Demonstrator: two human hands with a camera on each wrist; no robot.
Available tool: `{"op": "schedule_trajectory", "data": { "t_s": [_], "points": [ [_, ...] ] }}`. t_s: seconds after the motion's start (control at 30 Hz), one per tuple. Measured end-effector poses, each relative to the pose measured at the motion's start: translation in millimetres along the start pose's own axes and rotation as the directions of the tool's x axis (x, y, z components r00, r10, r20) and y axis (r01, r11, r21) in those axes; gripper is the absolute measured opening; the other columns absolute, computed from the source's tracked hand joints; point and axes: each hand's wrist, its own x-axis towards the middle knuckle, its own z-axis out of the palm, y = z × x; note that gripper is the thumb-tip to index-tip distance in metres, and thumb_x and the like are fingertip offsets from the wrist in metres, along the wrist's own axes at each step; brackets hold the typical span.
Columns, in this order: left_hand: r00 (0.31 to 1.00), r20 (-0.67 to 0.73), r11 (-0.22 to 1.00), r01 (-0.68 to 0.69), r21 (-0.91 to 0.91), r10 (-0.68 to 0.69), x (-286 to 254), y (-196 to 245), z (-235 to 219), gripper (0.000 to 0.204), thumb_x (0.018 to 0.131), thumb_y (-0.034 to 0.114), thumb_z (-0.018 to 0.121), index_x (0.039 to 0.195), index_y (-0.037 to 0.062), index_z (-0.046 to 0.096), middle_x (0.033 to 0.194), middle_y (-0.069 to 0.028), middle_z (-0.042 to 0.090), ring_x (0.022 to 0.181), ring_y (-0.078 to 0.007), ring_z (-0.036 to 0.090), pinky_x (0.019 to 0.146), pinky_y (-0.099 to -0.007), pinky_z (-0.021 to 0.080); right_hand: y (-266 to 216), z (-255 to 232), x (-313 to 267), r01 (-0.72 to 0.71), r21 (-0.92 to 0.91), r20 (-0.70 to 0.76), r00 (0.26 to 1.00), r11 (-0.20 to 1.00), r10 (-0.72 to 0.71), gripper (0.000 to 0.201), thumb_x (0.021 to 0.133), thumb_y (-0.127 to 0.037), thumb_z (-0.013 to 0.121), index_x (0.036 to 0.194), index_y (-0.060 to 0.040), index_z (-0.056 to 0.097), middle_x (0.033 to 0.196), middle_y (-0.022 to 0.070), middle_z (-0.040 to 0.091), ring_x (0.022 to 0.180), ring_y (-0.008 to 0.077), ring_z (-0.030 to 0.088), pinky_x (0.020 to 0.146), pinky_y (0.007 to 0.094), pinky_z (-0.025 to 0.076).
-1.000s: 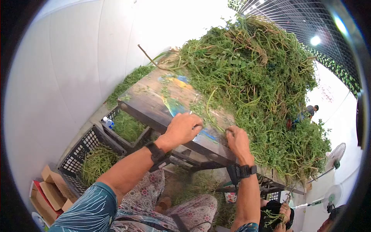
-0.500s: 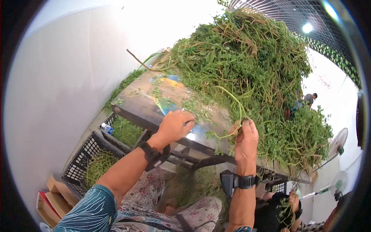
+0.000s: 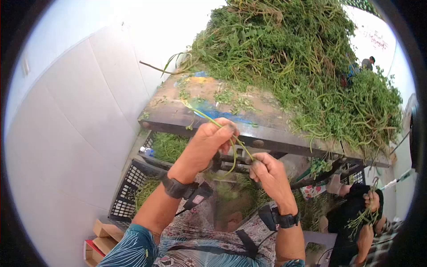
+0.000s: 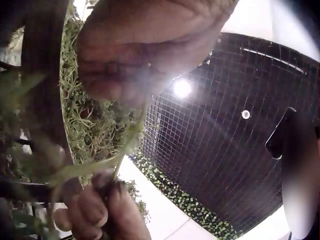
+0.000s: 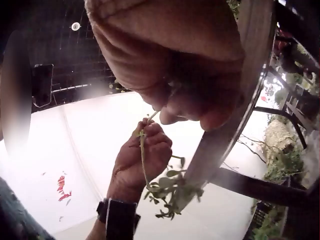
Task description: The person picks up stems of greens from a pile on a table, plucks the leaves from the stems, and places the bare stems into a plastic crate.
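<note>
A long green stem [image 3: 204, 116] crosses in front of the table's near edge. My left hand [image 3: 212, 140] pinches it along its length, thumb on top, with a loop of stem hanging below. My right hand [image 3: 268, 172] pinches the stem's lower right end between thumb and fingers. In the left wrist view the stem [image 4: 129, 142] runs between the left hand [image 4: 140, 45] and the fingertips of the right hand [image 4: 107, 212]. Small leaves [image 5: 172, 189] hang from the stem beside the left hand [image 5: 142, 160] in the right wrist view, below my right hand [image 5: 175, 60].
A large heap of leafy greens [image 3: 284, 58] covers the back and right of the wooden table [image 3: 164, 107]. Black crates [image 3: 129, 187] with greens stand below left, near cardboard boxes [image 3: 104, 242]. Another person's hands [image 3: 368, 222] hold stems at the lower right.
The right hand took up a stem from the table. Both hands now hold it between them, in front of the table edge. The head view has shifted, showing the heap higher.
</note>
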Motion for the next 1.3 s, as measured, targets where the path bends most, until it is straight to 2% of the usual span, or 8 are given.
{"op": "schedule_trajectory", "data": {
  "t_s": [0.47,0.6,0.7,0.87,0.97,1.0,1.1,1.3],
  "points": [
    [1.000,-0.009,0.962,-0.025,0.273,0.028,-24.3,-2.7,34.4,0.030,0.089,0.027,0.051,0.079,0.0004,0.059,0.072,-0.0022,0.057,0.063,-0.0082,0.051,0.057,-0.0220,0.042,43.2,-10.0,-31.0,-0.113,-0.084,-0.163,0.982,0.990,0.098,0.023,0.081,-0.014,0.046,0.094,0.0019,0.056,0.072,0.0097,0.055,0.064,0.0151,0.053,0.057,0.0301,0.044],
    [1.000,0.007,0.974,0.013,0.227,-0.015,-38.1,6.4,58.5,0.028,0.088,0.020,0.050,0.075,-0.0029,0.060,0.073,-0.0033,0.058,0.062,-0.0082,0.050,0.057,-0.0228,0.043,72.3,-29.8,-22.9,-0.051,0.539,-0.378,0.877,0.841,0.296,0.015,0.083,-0.012,0.043,0.090,-0.0034,0.054,0.074,0.0046,0.056,0.062,0.0127,0.052,0.055,0.0276,0.046],
    [0.998,0.040,0.947,-0.049,0.319,0.038,-29.8,-1.0,48.2,0.029,0.088,0.021,0.050,0.076,-0.0030,0.060,0.074,-0.0031,0.058,0.062,-0.0078,0.050,0.057,-0.0222,0.042,69.3,-39.5,-37.5,-0.066,0.618,-0.397,0.834,0.783,0.384,0.013,0.084,-0.010,0.043,0.090,-0.0043,0.053,0.073,0.0041,0.055,0.060,0.0119,0.051,0.054,0.0273,0.046],
    [0.993,0.112,0.968,-0.052,0.246,0.026,-24.6,-22.3,53.5,0.023,0.089,0.020,0.052,0.088,-0.0018,0.060,0.076,-0.0007,0.056,0.071,-0.0068,0.050,0.065,-0.0216,0.041,78.0,-42.0,-61.9,-0.198,0.517,-0.032,0.968,0.833,0.250,0.020,0.084,-0.013,0.051,0.099,-0.0022,0.058,0.084,0.0052,0.060,0.065,0.0096,0.054,0.057,0.0228,0.045],
    [0.995,0.102,0.956,-0.017,0.292,-0.013,-22.9,-22.1,61.3,0.022,0.089,0.020,0.052,0.088,-0.0011,0.060,0.077,-0.0009,0.056,0.072,-0.0071,0.050,0.066,-0.0218,0.042,46.8,-22.3,-62.2,-0.282,0.222,-0.028,0.955,0.934,0.295,0.030,0.081,-0.014,0.055,0.108,-0.0005,0.056,0.092,0.0060,0.062,0.073,0.0128,0.057,0.064,0.0239,0.046],
    [0.995,0.097,0.958,-0.005,0.287,-0.024,-22.0,-22.7,62.6,0.022,0.089,0.020,0.052,0.088,-0.0012,0.060,0.077,-0.0009,0.056,0.072,-0.0073,0.051,0.066,-0.0218,0.042,49.8,-14.5,-59.6,-0.105,0.030,-0.054,0.993,0.994,0.107,0.035,0.078,-0.015,0.058,0.111,-0.0011,0.056,0.098,0.0074,0.062,0.081,0.0163,0.057,0.072,0.0264,0.045],
    [0.997,0.075,0.962,0.001,0.272,-0.022,-20.2,-24.6,64.8,0.023,0.089,0.021,0.053,0.088,-0.0010,0.060,0.076,-0.0009,0.057,0.069,-0.0072,0.050,0.063,-0.0212,0.042,55.8,0.3,-53.6,0.028,0.046,0.050,0.998,0.999,-0.030,0.027,0.078,-0.013,0.059,0.102,-0.0013,0.060,0.086,0.0030,0.058,0.079,0.0134,0.055,0.073,0.0262,0.044],
    [0.999,-0.002,0.956,-0.035,0.293,0.037,-17.4,-28.0,49.9,0.027,0.090,0.025,0.052,0.087,-0.0009,0.059,0.074,-0.0028,0.058,0.063,-0.0075,0.050,0.059,-0.0207,0.041,64.5,3.2,-58.1,-0.057,0.043,0.083,0.995,0.997,0.054,0.018,0.081,-0.013,0.054,0.091,0.0010,0.059,0.085,0.0045,0.057,0.078,0.0118,0.054,0.068,0.0268,0.044]
  ]
}}
